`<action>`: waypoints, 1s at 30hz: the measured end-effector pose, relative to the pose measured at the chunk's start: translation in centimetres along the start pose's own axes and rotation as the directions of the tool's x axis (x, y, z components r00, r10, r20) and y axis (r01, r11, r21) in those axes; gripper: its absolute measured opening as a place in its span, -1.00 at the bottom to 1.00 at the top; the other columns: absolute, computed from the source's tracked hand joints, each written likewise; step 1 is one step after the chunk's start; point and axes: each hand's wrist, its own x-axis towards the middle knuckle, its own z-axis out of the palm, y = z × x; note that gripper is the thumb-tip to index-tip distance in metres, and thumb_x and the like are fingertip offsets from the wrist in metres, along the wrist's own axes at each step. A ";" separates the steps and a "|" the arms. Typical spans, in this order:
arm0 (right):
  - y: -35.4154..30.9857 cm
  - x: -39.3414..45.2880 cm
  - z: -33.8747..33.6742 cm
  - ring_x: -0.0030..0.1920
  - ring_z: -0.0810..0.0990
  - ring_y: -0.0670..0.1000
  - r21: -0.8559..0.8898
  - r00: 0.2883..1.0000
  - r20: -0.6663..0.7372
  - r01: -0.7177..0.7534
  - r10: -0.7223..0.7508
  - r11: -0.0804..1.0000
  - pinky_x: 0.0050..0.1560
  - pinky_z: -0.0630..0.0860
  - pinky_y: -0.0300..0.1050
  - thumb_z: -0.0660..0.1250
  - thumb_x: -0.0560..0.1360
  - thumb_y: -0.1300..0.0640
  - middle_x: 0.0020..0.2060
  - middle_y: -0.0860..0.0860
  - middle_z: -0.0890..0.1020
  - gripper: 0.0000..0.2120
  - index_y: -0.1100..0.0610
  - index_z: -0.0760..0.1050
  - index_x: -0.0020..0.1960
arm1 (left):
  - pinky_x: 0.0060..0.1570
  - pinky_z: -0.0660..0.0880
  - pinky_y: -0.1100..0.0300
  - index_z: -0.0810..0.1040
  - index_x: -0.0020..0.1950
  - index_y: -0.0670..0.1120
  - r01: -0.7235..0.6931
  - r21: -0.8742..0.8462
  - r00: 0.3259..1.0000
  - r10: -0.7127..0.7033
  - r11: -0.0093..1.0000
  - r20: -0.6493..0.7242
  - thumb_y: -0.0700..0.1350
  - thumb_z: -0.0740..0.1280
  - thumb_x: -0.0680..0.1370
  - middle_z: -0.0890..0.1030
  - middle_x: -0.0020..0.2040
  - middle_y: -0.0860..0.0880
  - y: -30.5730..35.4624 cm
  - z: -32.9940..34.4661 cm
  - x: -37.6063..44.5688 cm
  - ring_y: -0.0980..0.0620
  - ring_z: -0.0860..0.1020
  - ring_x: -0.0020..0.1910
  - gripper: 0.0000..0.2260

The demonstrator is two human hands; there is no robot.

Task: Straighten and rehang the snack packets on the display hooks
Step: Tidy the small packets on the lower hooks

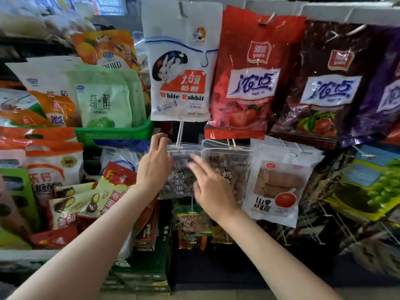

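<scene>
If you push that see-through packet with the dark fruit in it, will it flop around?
Probably yes. The clear packet hangs from a thin hook by its top edge only, so a push would likely swing it. Its thin plastic looks soft, so it should bend rather than stay stiff. The left hand grips its top corner, perhaps to steady it, while the right hand reaches across its front.

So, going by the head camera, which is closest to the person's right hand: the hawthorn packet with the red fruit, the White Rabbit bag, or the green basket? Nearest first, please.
1. The hawthorn packet, hanging just right of the right hand.
2. The White Rabbit bag, hanging above the hand.
3. The green basket, up and to the left, past the left hand.
</scene>
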 end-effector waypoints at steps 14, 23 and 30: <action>2.2 9.1 1.0 0.10 0.55 0.15 -0.107 0.910 0.227 -0.332 0.348 0.937 0.04 0.44 -0.12 0.15 0.53 0.37 0.16 0.18 0.50 -0.77 0.27 0.55 0.06 | -0.05 0.39 -0.03 0.48 0.10 -0.28 0.002 0.065 0.955 -0.021 0.998 0.297 -0.15 0.16 0.61 0.48 0.10 -0.21 -1.3 -1.1 3.5 -0.23 0.49 0.06 -0.77; 1.2 7.4 0.9 0.07 0.54 0.14 -0.118 0.911 0.191 -0.349 0.366 0.930 0.03 0.48 -0.05 0.16 0.53 0.37 0.18 0.14 0.47 -0.76 0.27 0.49 0.15 | -0.11 0.36 -0.08 0.42 0.15 -0.25 0.019 0.025 0.975 -0.024 1.000 0.221 -0.30 0.15 0.56 0.40 0.13 -0.22 -1.3 -1.2 1.4 -0.32 0.50 -0.01 -0.82; -1.6 3.6 -2.2 0.22 0.42 0.15 -0.137 0.918 0.277 -0.254 0.283 0.957 0.16 0.46 0.08 0.16 0.51 0.35 0.36 0.09 0.28 -0.65 0.21 0.36 0.28 | -0.35 0.41 0.04 0.44 0.08 -0.31 -0.197 -0.045 0.980 0.196 0.979 -0.026 -0.41 0.30 0.37 0.44 0.03 -0.28 0.5 -2.8 -5.2 -0.26 0.52 -0.17 -0.71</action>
